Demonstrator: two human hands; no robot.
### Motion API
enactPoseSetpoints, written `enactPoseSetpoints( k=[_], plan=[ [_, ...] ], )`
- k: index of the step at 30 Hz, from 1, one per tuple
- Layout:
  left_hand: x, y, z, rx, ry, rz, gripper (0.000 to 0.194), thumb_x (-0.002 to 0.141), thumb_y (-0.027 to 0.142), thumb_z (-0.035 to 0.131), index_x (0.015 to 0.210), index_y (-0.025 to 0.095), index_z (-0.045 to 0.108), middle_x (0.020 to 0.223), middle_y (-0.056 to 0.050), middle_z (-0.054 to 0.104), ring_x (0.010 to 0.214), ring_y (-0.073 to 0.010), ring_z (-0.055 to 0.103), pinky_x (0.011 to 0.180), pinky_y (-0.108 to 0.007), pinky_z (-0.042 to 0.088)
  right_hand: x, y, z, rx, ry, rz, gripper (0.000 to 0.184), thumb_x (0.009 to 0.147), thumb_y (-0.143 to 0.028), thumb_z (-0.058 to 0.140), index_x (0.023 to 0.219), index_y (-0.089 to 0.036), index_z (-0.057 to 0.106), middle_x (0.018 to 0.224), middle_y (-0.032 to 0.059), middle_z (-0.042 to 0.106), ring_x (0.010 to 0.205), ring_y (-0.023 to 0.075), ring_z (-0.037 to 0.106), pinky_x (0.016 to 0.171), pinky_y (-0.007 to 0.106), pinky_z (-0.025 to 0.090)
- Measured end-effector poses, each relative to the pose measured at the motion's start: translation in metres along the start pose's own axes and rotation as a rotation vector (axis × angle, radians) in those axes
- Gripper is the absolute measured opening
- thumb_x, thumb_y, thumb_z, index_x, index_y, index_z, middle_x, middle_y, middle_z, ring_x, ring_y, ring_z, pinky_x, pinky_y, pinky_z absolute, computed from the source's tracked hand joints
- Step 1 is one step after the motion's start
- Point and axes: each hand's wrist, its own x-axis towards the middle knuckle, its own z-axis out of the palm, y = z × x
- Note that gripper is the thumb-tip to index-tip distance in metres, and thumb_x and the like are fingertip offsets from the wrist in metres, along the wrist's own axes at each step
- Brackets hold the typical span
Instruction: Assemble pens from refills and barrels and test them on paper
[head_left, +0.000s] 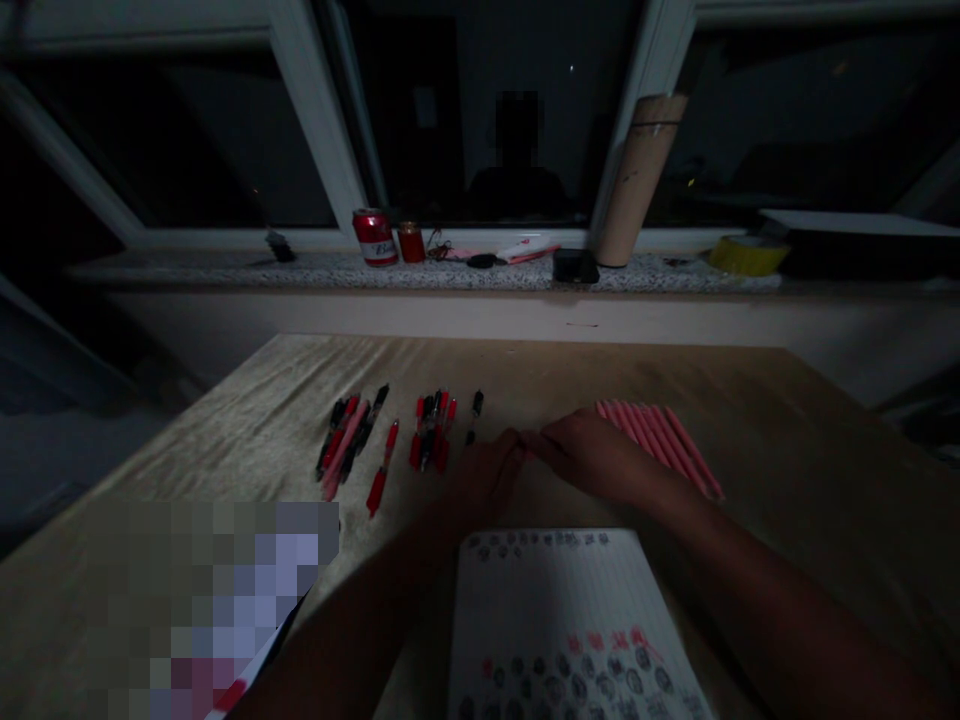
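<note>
My left hand (487, 468) and my right hand (589, 450) meet over the middle of the table, fingertips pinched together. A small reddish bit shows between them, too dark to name. Just beyond my left hand lies a black pen (478, 404), its lower part partly hidden by the hand. Left of it is a bunch of red and black pens (431, 430), then a single red pen (382, 468), then a mixed pile of black, red and pink pens (346, 440). A row of pink pencils (667, 440) lies beside my right hand, partly behind it.
A lined notebook (555, 580) with black and red marks lies below my hands on the wooden table (787, 480). On the windowsill (315, 275) stand a red can (375, 238), a red jar (411, 242), a tall cardboard tube (641, 180) and yellow tape (746, 257). The lower left is pixelated.
</note>
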Motion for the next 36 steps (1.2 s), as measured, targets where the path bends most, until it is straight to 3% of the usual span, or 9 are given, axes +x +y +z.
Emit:
enactPoseSetpoints(
  k=[3, 7, 10, 20, 23, 28, 36],
  plan=[
    [0.001, 0.001, 0.0, 0.065, -0.016, 0.033, 0.033, 0.095, 0.034, 0.024, 0.095, 0.018, 0.052, 0.073, -0.006, 0.059, 0.061, -0.0156, 0.055, 0.059, -0.029, 0.041, -0.001, 0.0, -0.001, 0.042, -0.001, 0.03, 0.049, 0.092, -0.045, 0.036, 0.061, -0.018, 0.062, 0.057, 0.0061, 0.061, 0.05, 0.0137, 0.052, 0.049, 0.027, 0.024],
    [0.001, 0.001, 0.0, 0.128, -0.006, 0.012, 0.032, 0.096, 0.034, 0.022, 0.095, 0.018, 0.05, 0.07, -0.003, 0.057, 0.059, -0.0145, 0.055, 0.058, -0.027, 0.039, -0.005, 0.0, -0.006, 0.12, 0.025, 0.014, 0.029, 0.087, -0.041, 0.048, 0.077, -0.019, 0.063, 0.062, 0.002, 0.061, 0.052, 0.0116, 0.051, 0.049, 0.024, 0.025],
    [0.001, 0.0, 0.0, 0.156, -0.013, 0.002, 0.031, 0.096, 0.033, 0.021, 0.094, 0.019, 0.048, 0.071, -0.001, 0.057, 0.06, -0.0133, 0.055, 0.057, -0.025, 0.038, -0.006, 0.001, -0.008, 0.117, 0.023, -0.018, 0.018, 0.084, -0.033, 0.053, 0.078, -0.019, 0.062, 0.063, 0.0005, 0.061, 0.054, 0.0106, 0.051, 0.05, 0.023, 0.025],
    [0.002, -0.009, 0.002, 0.175, 0.001, -0.019, 0.027, 0.095, 0.032, 0.025, 0.093, 0.02, 0.048, 0.072, 0.0, 0.059, 0.06, -0.0129, 0.056, 0.056, -0.024, 0.037, -0.003, -0.005, 0.0, -0.001, -0.053, -0.053, 0.053, 0.093, -0.045, 0.033, 0.059, -0.016, 0.063, 0.051, 0.0033, 0.055, 0.044, 0.0094, 0.041, 0.048, 0.027, 0.02],
    [0.002, -0.007, 0.001, 0.168, 0.017, -0.035, 0.028, 0.095, 0.032, 0.023, 0.093, 0.02, 0.048, 0.072, 0.0, 0.059, 0.061, -0.0129, 0.056, 0.057, -0.024, 0.038, -0.004, -0.005, -0.001, -0.008, -0.056, -0.03, 0.051, 0.093, -0.045, 0.033, 0.063, -0.016, 0.063, 0.053, 0.004, 0.057, 0.046, 0.0103, 0.044, 0.049, 0.027, 0.02],
    [0.003, -0.008, 0.003, 0.175, 0.086, -0.053, 0.031, 0.095, 0.032, 0.021, 0.093, 0.019, 0.049, 0.071, -0.001, 0.058, 0.064, -0.0139, 0.057, 0.059, -0.025, 0.039, -0.006, -0.005, -0.003, 0.036, -0.021, -0.041, 0.033, 0.089, -0.041, 0.045, 0.076, -0.018, 0.064, 0.063, 0.0036, 0.061, 0.054, 0.0111, 0.051, 0.05, 0.025, 0.022],
    [0.002, -0.008, 0.002, 0.132, 0.075, -0.028, 0.032, 0.095, 0.033, 0.021, 0.09, 0.018, 0.049, 0.072, -0.002, 0.058, 0.061, -0.0132, 0.056, 0.056, -0.025, 0.038, -0.001, -0.01, 0.004, 0.012, -0.059, -0.037, 0.049, 0.093, -0.039, 0.033, 0.062, -0.016, 0.064, 0.052, 0.0035, 0.056, 0.044, 0.0096, 0.042, 0.048, 0.027, 0.02]
  ],
)
